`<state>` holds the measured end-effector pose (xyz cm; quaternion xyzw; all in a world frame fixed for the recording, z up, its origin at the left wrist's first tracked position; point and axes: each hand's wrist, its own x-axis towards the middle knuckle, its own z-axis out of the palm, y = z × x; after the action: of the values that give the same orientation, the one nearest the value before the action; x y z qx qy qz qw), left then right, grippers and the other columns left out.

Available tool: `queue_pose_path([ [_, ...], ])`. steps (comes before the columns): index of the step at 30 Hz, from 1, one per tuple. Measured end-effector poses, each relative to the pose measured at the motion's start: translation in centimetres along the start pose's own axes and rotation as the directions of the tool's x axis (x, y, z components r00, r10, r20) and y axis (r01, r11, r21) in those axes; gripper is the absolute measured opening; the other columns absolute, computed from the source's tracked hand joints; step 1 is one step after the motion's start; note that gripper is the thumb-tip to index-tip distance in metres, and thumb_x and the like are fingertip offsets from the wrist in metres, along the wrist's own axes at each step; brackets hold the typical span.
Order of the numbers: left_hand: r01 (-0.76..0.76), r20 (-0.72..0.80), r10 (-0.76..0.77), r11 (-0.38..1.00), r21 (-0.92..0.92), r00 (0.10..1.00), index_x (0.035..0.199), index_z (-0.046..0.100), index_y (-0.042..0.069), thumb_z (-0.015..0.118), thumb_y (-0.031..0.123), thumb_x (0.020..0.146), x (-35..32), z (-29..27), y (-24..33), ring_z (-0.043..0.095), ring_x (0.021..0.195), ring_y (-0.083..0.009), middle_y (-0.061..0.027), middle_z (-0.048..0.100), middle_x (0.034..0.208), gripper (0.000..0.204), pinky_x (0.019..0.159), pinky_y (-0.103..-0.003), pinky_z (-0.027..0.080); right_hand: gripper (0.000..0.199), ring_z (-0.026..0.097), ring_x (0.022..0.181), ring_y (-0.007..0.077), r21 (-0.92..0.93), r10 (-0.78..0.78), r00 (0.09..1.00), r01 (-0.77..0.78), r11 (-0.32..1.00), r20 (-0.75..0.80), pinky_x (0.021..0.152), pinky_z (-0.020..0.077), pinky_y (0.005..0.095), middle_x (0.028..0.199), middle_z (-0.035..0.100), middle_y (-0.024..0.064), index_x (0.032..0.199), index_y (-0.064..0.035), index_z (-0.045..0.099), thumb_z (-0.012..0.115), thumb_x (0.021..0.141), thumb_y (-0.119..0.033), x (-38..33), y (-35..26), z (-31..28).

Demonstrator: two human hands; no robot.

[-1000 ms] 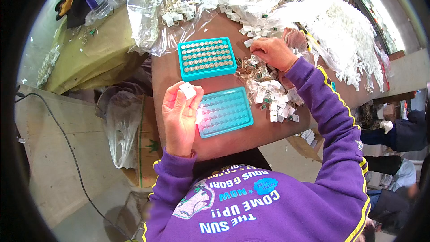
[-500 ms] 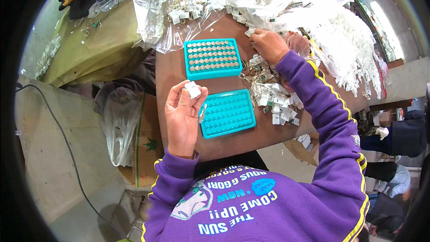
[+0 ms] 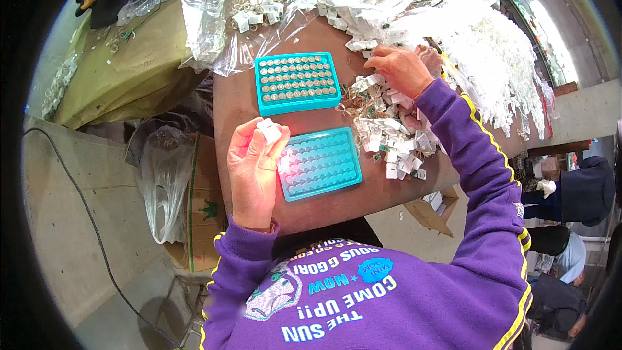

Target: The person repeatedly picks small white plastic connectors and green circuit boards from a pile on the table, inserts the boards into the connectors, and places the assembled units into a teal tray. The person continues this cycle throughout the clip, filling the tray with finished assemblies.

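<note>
Since 1 second ago the right hand (image 3: 402, 68) slid further up the scattered heap of small white plastic pieces (image 3: 389, 126), fingers curled down on them. Left hand (image 3: 256, 168) pinches 1 small white plastic piece (image 3: 269, 131) between fingertips, just left of the empty teal plastic tray (image 3: 322, 163). Filled teal tray (image 3: 298, 82) sits behind it.
</note>
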<state>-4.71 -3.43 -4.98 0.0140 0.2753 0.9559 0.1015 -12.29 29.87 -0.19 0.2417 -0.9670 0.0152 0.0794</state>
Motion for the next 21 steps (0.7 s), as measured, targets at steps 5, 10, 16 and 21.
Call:
queue_pose_path([
  [5,0.063,-0.017,-0.064,0.998,-0.027,0.998,0.117,0.054,0.002,0.057,0.017,0.097,0.0,-0.1,0.1,0.066,0.099,-0.0251,-0.0128,0.066,0.103,0.026,0.094,-0.04,0.053,0.014,0.066,0.077,0.0311,0.274,0.083,0.974,-0.141,0.951,0.213,0.068,0.0516,0.0397,0.079,0.067,0.0124,0.09,-0.0108,0.071,0.067,0.079,-0.017,0.4,0.0,0.2],
  [10,0.084,-0.04,-0.084,0.996,0.004,0.996,0.113,0.056,0.002,0.058,0.018,0.096,0.1,0.1,0.2,0.067,0.097,-0.0233,-0.0117,0.066,0.099,0.024,0.091,-0.038,0.056,0.014,0.066,0.077,0.0316,0.094,0.124,0.986,-0.134,0.986,0.109,0.068,0.0521,0.0413,0.08,0.066,0.0131,0.087,-0.0075,0.067,0.068,0.078,-0.018,1.0,-0.3,1.1],
  [16,0.084,-0.042,-0.084,0.996,0.003,0.996,0.113,0.056,0.002,0.058,0.017,0.096,0.0,0.3,0.3,0.066,0.096,-0.0223,-0.0116,0.066,0.098,0.023,0.091,-0.038,0.055,0.007,0.066,0.077,0.0288,-0.183,-0.091,0.982,0.122,0.976,0.168,0.066,0.0544,0.0383,0.087,0.061,0.0099,0.082,-0.0059,0.06,0.061,0.078,-0.011,0.8,-1.3,1.7],
  [21,0.062,-0.006,-0.063,0.997,-0.035,0.998,0.112,0.057,0.001,0.059,0.014,0.095,0.0,0.2,0.2,0.066,0.096,-0.0244,-0.0125,0.065,0.099,0.021,0.091,-0.04,0.054,0.005,0.067,0.077,0.0245,-0.267,-0.269,0.939,0.321,0.909,0.213,0.065,0.055,0.0357,0.087,0.06,0.0066,0.081,-0.0074,0.058,0.059,0.079,-0.011,0.8,-0.9,1.4],
])
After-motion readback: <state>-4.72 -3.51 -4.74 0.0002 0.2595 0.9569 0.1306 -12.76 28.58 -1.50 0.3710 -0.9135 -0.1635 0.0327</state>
